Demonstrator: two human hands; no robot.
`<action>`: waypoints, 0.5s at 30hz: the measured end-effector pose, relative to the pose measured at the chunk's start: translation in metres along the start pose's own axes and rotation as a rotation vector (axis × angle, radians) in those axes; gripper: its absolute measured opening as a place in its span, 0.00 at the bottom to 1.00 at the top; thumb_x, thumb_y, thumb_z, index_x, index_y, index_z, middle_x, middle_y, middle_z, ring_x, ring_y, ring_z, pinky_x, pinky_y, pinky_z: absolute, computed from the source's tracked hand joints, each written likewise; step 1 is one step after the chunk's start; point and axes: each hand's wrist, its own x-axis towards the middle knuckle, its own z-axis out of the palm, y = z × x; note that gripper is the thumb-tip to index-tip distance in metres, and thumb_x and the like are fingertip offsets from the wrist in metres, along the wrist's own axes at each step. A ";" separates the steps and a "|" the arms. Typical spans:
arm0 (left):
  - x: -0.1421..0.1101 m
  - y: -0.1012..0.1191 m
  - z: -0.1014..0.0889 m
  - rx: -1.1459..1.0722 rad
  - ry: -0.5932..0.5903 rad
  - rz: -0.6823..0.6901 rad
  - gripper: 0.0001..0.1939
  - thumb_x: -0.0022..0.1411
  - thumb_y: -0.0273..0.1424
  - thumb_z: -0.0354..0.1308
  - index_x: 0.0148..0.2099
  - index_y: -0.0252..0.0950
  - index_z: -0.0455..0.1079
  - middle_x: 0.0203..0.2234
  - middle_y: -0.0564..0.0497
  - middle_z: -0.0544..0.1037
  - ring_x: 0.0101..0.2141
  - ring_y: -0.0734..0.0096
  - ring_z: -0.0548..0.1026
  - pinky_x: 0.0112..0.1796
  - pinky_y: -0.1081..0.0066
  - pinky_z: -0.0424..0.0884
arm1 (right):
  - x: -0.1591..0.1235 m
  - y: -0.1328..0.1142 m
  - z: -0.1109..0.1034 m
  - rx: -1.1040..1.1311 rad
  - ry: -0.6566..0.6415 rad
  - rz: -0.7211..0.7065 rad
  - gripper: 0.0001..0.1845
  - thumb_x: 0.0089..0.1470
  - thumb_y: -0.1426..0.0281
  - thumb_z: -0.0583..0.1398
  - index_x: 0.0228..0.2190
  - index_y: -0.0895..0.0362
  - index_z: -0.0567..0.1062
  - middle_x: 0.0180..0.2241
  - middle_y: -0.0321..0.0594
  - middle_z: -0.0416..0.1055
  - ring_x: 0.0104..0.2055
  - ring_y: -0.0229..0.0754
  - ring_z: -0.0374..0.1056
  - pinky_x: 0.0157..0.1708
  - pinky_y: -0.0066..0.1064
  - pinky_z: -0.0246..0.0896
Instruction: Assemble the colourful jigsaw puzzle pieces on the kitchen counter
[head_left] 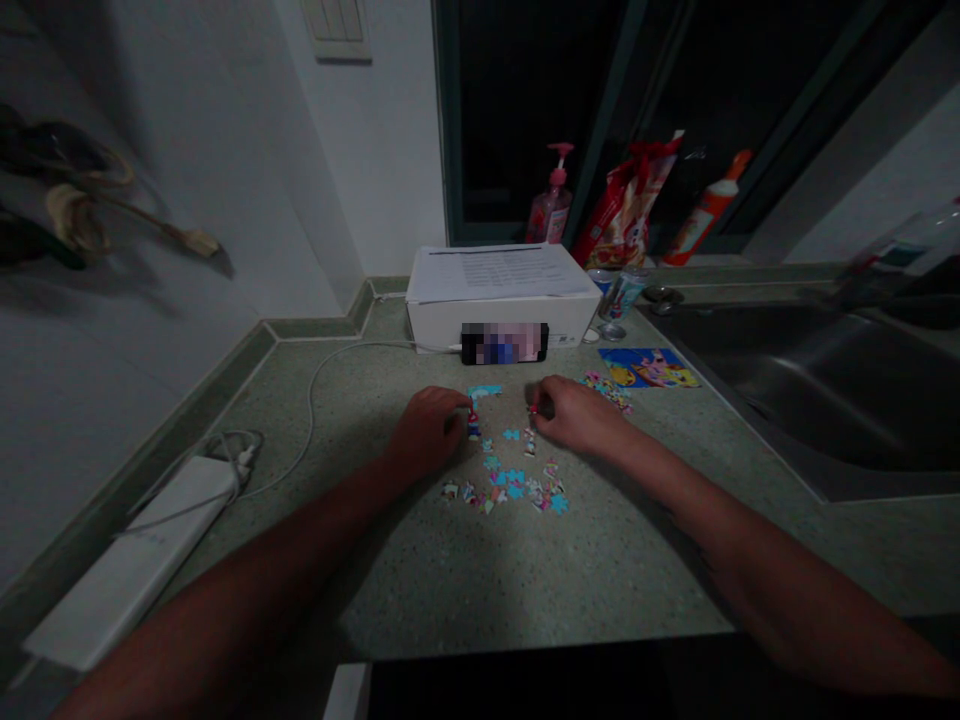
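Over the worktop, my left hand [429,432] is closed, its fingertips on a red and blue jigsaw piece [474,424] at the left side of the layout. Just above that piece lies a short row of joined light-blue jigsaw pieces [486,390]. My right hand [576,412] pinches a small reddish jigsaw piece [533,409] between thumb and finger. Below it sits a pale figured piece [529,442], and a single blue piece [511,435] lies between the hands. Several loose pieces [514,484] are scattered nearer to me.
A phone [504,344] leans on a white box [502,275], its cable running left to a power strip [161,550]. Right of my right hand are a pile of pieces [609,390] and a picture card [651,367]. A sink [817,390] borders the worktop.
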 end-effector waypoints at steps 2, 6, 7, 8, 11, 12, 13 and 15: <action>0.000 0.001 -0.001 0.001 0.000 -0.004 0.19 0.63 0.21 0.56 0.51 0.40 0.80 0.46 0.45 0.86 0.49 0.54 0.82 0.57 0.47 0.78 | 0.001 0.001 0.002 0.057 0.003 0.023 0.09 0.58 0.72 0.63 0.41 0.55 0.81 0.40 0.47 0.82 0.39 0.49 0.75 0.37 0.36 0.60; 0.000 0.001 -0.001 0.004 -0.005 -0.004 0.19 0.63 0.21 0.55 0.51 0.39 0.80 0.46 0.45 0.86 0.49 0.54 0.82 0.57 0.48 0.78 | 0.004 0.005 0.006 0.160 0.016 -0.002 0.06 0.57 0.72 0.63 0.37 0.54 0.80 0.36 0.43 0.81 0.36 0.45 0.75 0.36 0.34 0.61; 0.000 0.001 -0.001 0.005 -0.005 -0.004 0.19 0.63 0.21 0.55 0.51 0.39 0.80 0.46 0.45 0.86 0.49 0.54 0.82 0.57 0.48 0.78 | 0.004 0.006 0.007 0.184 0.013 -0.013 0.05 0.56 0.72 0.63 0.36 0.54 0.79 0.35 0.42 0.81 0.35 0.45 0.75 0.35 0.34 0.61; 0.000 0.001 0.000 0.006 -0.006 -0.006 0.18 0.64 0.21 0.55 0.51 0.38 0.80 0.46 0.45 0.86 0.50 0.54 0.82 0.57 0.48 0.77 | 0.005 0.007 0.008 0.210 0.007 -0.024 0.05 0.56 0.72 0.63 0.35 0.54 0.79 0.34 0.41 0.81 0.34 0.44 0.74 0.35 0.33 0.61; 0.000 0.001 0.000 -0.001 -0.006 -0.002 0.17 0.65 0.22 0.56 0.52 0.38 0.80 0.47 0.44 0.86 0.50 0.54 0.82 0.58 0.48 0.77 | 0.006 0.008 0.010 0.296 -0.009 -0.040 0.03 0.55 0.73 0.62 0.33 0.53 0.77 0.31 0.38 0.80 0.33 0.43 0.74 0.34 0.32 0.62; 0.000 0.002 -0.001 -0.007 -0.011 0.006 0.16 0.66 0.23 0.56 0.52 0.39 0.80 0.47 0.45 0.86 0.50 0.54 0.82 0.57 0.48 0.77 | 0.006 0.007 0.011 0.332 -0.016 -0.041 0.03 0.55 0.73 0.62 0.32 0.53 0.76 0.30 0.38 0.79 0.32 0.43 0.74 0.34 0.32 0.62; 0.000 0.003 -0.001 -0.015 -0.017 0.017 0.15 0.67 0.24 0.57 0.51 0.39 0.79 0.47 0.45 0.86 0.50 0.54 0.82 0.57 0.48 0.77 | 0.007 0.006 0.012 0.376 -0.019 -0.040 0.03 0.54 0.73 0.63 0.32 0.53 0.76 0.30 0.37 0.79 0.32 0.42 0.73 0.34 0.32 0.63; 0.000 0.007 -0.002 -0.033 -0.026 0.042 0.12 0.69 0.26 0.58 0.51 0.40 0.79 0.46 0.46 0.86 0.49 0.55 0.82 0.57 0.49 0.76 | 0.007 0.001 0.015 0.494 -0.009 -0.034 0.03 0.53 0.73 0.63 0.31 0.53 0.75 0.29 0.36 0.78 0.31 0.41 0.72 0.33 0.31 0.63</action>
